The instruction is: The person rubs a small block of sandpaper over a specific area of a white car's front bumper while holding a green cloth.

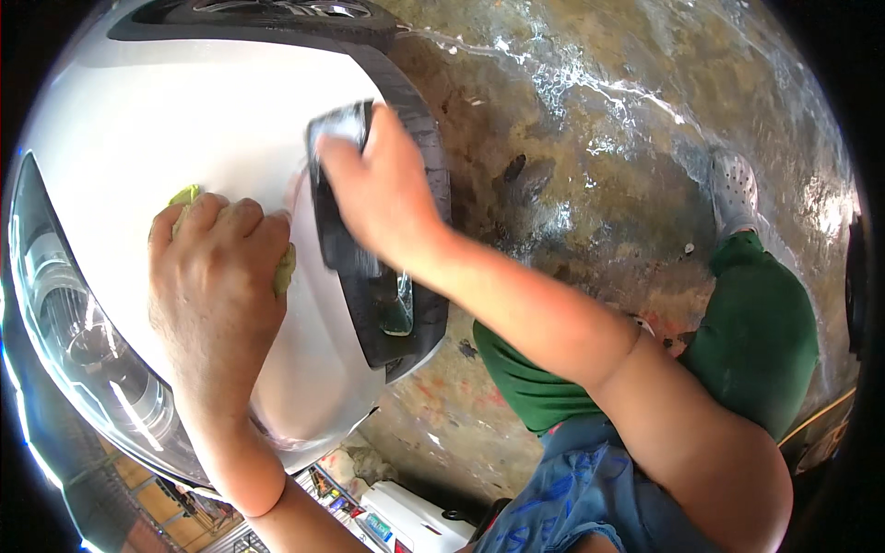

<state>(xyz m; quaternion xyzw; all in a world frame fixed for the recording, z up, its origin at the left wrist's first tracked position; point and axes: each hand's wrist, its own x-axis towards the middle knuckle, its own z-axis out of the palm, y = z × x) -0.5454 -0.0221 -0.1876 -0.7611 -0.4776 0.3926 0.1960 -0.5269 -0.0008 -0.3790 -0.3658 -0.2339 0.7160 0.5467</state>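
Observation:
A white car bumper (175, 111) fills the left side of the head view. On it rests my left hand (221, 267), its fingers curled around a yellow-green cloth (184, 195), mostly hidden under the palm. My right hand (383, 198) grips a long black rectangular block (327, 217) and holds it against the bumper near the black trim. Motion blurs the block and the fingers on it, so its underside cannot be made out.
A headlight (92, 341) lies left of my left hand. Black trim (410, 157) with a small lamp (398, 309) borders the bumper's right side. Below is a wet, stained concrete floor (590, 184). A white box-like object (419, 516) stands near the lower edge.

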